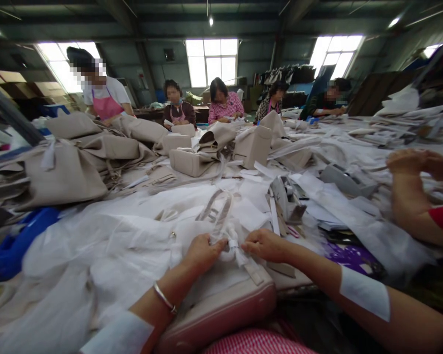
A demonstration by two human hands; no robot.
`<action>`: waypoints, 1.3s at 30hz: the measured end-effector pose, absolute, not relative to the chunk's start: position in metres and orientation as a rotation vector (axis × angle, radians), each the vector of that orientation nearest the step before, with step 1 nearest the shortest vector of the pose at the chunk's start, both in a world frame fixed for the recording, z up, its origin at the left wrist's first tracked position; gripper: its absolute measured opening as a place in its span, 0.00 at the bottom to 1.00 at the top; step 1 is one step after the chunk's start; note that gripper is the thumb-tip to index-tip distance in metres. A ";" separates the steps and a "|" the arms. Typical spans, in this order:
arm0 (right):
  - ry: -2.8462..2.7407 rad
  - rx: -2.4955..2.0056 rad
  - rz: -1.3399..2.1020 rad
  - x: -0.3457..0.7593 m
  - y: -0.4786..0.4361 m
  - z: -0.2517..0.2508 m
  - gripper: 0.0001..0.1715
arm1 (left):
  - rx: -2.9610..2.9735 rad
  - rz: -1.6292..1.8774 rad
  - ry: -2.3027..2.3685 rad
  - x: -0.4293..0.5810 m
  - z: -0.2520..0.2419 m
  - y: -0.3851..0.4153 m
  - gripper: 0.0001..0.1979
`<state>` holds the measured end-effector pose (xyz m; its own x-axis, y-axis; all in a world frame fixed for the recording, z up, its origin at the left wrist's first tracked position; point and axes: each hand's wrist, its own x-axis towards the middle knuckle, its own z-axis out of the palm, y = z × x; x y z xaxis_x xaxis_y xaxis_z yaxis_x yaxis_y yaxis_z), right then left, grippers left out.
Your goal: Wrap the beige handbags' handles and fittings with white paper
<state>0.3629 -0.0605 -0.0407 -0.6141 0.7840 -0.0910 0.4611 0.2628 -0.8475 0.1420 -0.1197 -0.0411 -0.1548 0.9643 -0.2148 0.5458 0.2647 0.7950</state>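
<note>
A beige handbag (221, 309) lies on the table close to my body, its base towards me. White wrapping (233, 242), gathered into a bundle with a narrow band round it, sits on top of the bag by its handle (217, 211). My left hand (205, 251) pinches the left side of this wrapping between thumb and fingers. From the right, my right hand (266, 244) is closed in a pinch at the wrapping's right edge. What lies exactly between its fingertips is small and partly hidden.
Beige bags (66, 172) are heaped at the left and across the middle. A grey tape dispenser (288, 196) stands right of the handle, near a purple packet (349, 255). A blue bin (20, 241) is at left. A co-worker's hands (409, 162) are at right; several people sit opposite.
</note>
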 end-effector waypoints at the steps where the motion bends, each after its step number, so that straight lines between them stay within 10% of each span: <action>1: -2.195 -1.193 1.163 0.358 -0.057 -0.040 0.24 | 1.388 0.725 1.813 0.143 -0.041 -0.120 0.21; 19: -1.442 -1.234 2.024 0.310 -0.062 -0.042 0.15 | 1.324 0.806 1.680 0.149 -0.038 -0.126 0.26; 28: -1.710 -1.220 1.818 0.316 -0.058 -0.042 0.17 | 1.497 0.707 1.681 0.135 -0.031 -0.121 0.23; 34: -2.003 -1.287 0.859 0.324 -0.031 -0.053 0.16 | 1.843 0.443 2.168 0.077 -0.004 -0.110 0.20; 39: -2.182 -1.193 0.767 0.311 -0.020 -0.065 0.15 | 2.002 0.324 2.099 0.055 -0.006 -0.102 0.14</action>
